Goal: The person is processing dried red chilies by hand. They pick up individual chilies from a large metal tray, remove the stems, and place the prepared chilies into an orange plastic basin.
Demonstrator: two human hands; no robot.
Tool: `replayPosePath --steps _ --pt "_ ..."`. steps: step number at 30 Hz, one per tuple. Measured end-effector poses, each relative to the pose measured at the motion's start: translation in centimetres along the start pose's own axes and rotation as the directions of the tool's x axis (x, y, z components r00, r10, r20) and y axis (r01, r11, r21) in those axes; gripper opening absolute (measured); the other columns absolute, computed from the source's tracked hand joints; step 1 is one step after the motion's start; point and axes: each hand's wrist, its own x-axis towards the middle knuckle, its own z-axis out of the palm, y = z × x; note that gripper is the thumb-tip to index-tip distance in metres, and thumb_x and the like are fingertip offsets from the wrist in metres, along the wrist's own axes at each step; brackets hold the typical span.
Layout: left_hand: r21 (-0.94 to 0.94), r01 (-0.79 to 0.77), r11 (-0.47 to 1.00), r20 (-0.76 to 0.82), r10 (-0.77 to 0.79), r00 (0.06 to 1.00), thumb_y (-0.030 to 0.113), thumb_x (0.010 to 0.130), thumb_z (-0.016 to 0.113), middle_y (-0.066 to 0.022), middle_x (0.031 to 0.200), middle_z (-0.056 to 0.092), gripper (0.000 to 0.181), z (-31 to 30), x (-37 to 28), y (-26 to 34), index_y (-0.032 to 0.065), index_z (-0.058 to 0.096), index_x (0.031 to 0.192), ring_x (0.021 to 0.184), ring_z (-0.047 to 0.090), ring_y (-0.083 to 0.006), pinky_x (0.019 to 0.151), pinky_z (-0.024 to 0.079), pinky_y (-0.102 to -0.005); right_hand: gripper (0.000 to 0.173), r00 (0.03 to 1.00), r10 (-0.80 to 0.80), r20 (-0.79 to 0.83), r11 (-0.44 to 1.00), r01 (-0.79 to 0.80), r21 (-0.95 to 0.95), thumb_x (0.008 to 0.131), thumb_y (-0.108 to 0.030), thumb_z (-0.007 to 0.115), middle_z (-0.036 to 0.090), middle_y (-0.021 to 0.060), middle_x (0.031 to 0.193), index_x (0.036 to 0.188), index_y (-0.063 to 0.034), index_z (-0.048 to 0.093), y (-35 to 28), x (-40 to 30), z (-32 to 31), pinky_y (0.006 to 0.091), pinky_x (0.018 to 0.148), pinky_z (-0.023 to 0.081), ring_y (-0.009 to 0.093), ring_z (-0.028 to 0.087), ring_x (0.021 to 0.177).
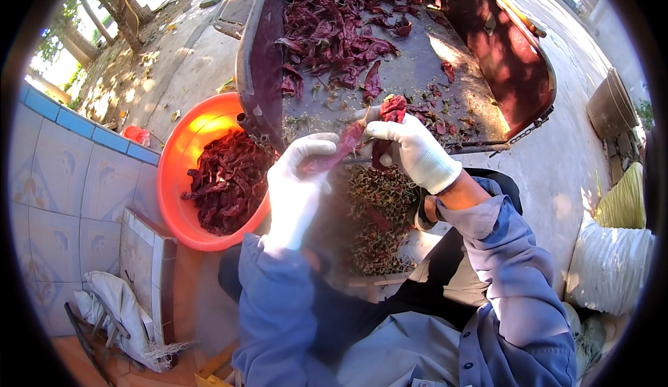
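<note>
In white gloves, both hands are raised before the near end of a metal cart bed [381,58]. My left hand [300,178] grips a dried red chili pepper [342,149], its pale stem pointing up toward the other hand. Between the fingers of my right hand [412,144] is a crumpled darker dried chili [393,108]; part of it hangs below the fingers. Beneath the hands lies a heap of chili stems and scraps [383,220], partly hidden by my left arm. More dried chilies [339,32] are piled in the cart bed.
An orange plastic basin [175,199] with dried chilies stands left, against the cart's corner. A tiled wall [62,178] runs along the far left. White sacks [608,267] and a bucket [611,104] stand at right. A chain [529,126] hangs on the cart's edge.
</note>
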Motion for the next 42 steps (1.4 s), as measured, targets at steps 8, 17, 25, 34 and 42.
replayPosePath --steps 8,17,25,34,42 --pt "0.365 -0.401 0.840 0.283 0.310 0.908 -0.015 0.089 0.060 -0.0108 0.118 0.073 0.026 -0.2 -0.2 -0.4 -0.0019 0.073 0.108 0.113 0.069 -0.0198 0.099 0.052 -0.0319 0.023 0.968 -0.216 -0.128 0.896 0.144 -0.420 0.090 -0.016 0.078 0.074 0.0045 0.089 0.105 0.0005 0.074 -0.4 -0.3 -0.3 0.0263 0.067 0.052 0.009 0.066 0.077" --pt "0.579 -0.207 0.788 0.206 0.105 0.973 0.013 0.089 0.077 -0.0143 0.113 0.075 0.044 0.2 -0.3 -1.5 0.0033 0.066 0.131 0.100 0.074 -0.0200 0.087 0.056 -0.0328 0.018 0.920 -0.354 0.170 0.567 0.356 -0.743 0.083 -0.016 0.080 0.070 0.0142 0.075 0.096 -0.0051 0.075 1.5 -0.6 0.7 0.0336 0.065 0.052 0.020 0.070 0.067" --pt "0.771 -0.366 0.522 0.271 0.252 0.929 0.015 0.090 0.074 -0.0143 0.090 0.071 0.023 0.5 -0.5 -2.7 0.0067 0.074 0.111 0.078 0.069 -0.0345 0.071 0.055 -0.0345 0.018 0.856 -0.431 0.284 0.121 0.367 -0.922 0.084 -0.025 0.080 0.069 0.0149 0.077 0.091 -0.0100 0.073 0.8 -1.5 2.2 0.0394 0.065 0.054 0.036 0.069 0.075" --pt "0.060 -0.058 0.996 -0.001 0.058 0.998 0.018 0.102 0.065 -0.0033 0.082 0.069 0.023 1.8 -1.3 0.0 -0.0029 0.071 0.110 0.061 0.058 -0.0060 0.055 0.047 -0.0231 0.019 0.995 0.086 0.052 0.935 -0.098 0.341 0.102 -0.024 0.066 0.069 0.0001 0.087 0.104 -0.0056 0.068 0.4 0.8 0.0 0.0224 0.064 0.048 0.010 0.065 0.075" --pt "-0.176 0.084 0.981 -0.105 -0.104 0.989 0.012 0.100 0.064 -0.0048 0.088 0.069 0.029 1.6 0.2 -0.1 -0.0019 0.063 0.126 0.061 0.056 -0.0043 0.051 0.042 -0.0179 0.025 0.949 -0.312 0.040 0.640 0.241 -0.730 0.095 -0.017 0.066 0.072 0.0162 0.089 0.113 -0.0008 0.061 2.7 0.9 -0.7 0.0430 0.074 0.054 0.035 0.070 0.084"
